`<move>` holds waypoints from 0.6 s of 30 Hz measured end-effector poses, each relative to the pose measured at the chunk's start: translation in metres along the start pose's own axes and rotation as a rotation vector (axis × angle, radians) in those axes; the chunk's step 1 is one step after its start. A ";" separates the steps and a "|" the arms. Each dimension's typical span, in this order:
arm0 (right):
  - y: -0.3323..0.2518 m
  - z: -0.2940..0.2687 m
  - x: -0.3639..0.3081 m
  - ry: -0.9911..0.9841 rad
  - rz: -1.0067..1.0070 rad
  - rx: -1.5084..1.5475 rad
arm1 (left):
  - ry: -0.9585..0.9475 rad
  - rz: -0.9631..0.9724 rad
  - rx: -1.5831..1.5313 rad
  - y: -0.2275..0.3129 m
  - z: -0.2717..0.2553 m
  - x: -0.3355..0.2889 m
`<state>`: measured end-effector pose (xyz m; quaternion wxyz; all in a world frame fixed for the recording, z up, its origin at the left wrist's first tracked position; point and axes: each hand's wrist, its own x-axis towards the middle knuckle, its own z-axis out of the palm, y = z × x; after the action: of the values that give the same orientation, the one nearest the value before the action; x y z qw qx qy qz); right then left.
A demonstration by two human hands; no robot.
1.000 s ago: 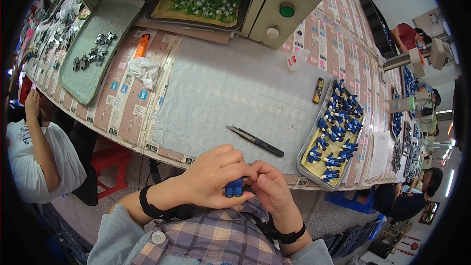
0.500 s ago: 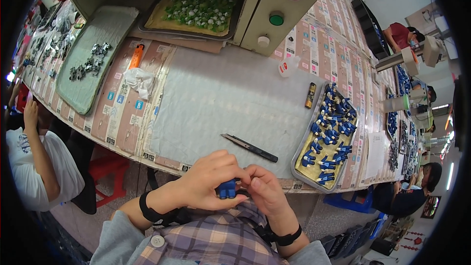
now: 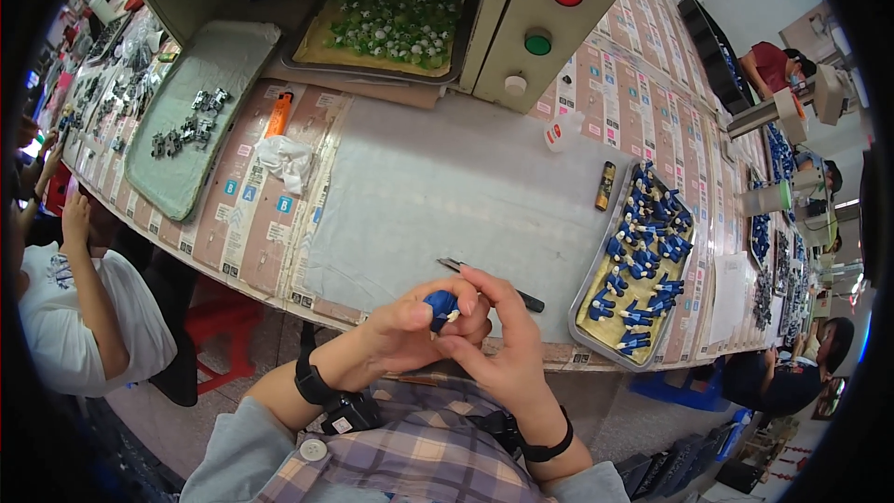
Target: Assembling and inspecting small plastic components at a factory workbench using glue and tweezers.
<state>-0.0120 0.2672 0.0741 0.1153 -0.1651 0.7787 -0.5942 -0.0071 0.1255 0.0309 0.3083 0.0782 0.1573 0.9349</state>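
My left hand (image 3: pixel 396 328) is closed round a small blue toy figure (image 3: pixel 440 309) with pale parts, just in front of the table's near edge. From the other side my right hand (image 3: pixel 508 350) bends its thumb and fingers against the same figure. Fingers hide part of it. Behind them a black craft knife (image 3: pixel 532 302) lies on the table, its middle covered by my right hand. To the right, many similar blue figures (image 3: pixel 643 264) lie in a metal tray (image 3: pixel 585 340) with a yellowish lining.
A marker-like tube (image 3: pixel 605 186) and a small white bottle (image 3: pixel 563 132) stand near a grey cloth mat (image 3: pixel 410 196). At left are an orange cutter (image 3: pixel 279 115), white tissue (image 3: pixel 286 164) and a green-lined tray (image 3: pixel 149 168). A cabinet with buttons (image 3: pixel 521 9) stands behind; co-workers sit both sides.
The blue figure has been turned in my hands and raised a little. My right hand has come over it, covering part of the knife. The view has shifted slightly.
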 end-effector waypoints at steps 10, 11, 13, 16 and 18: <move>-0.012 0.012 0.011 0.087 -0.072 -0.124 | -0.169 -0.018 -0.481 -0.007 -0.005 0.002; -0.012 0.012 0.011 0.087 -0.063 -0.118 | -0.176 -0.022 -0.479 -0.007 -0.005 0.003; -0.014 0.012 0.010 0.074 -0.019 -0.095 | -0.178 -0.019 -0.523 -0.009 -0.007 0.003; -0.018 0.004 0.013 0.013 0.020 -0.054 | -0.138 -0.017 -0.500 -0.004 -0.003 0.007; -0.024 -0.011 0.021 -0.063 -0.010 -0.117 | -0.106 -0.016 -0.432 0.002 -0.010 0.003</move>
<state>-0.0330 0.2631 0.1007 0.1270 -0.1943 0.8073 -0.5426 -0.0130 0.1232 0.0225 0.3329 0.0580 -0.0626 0.9391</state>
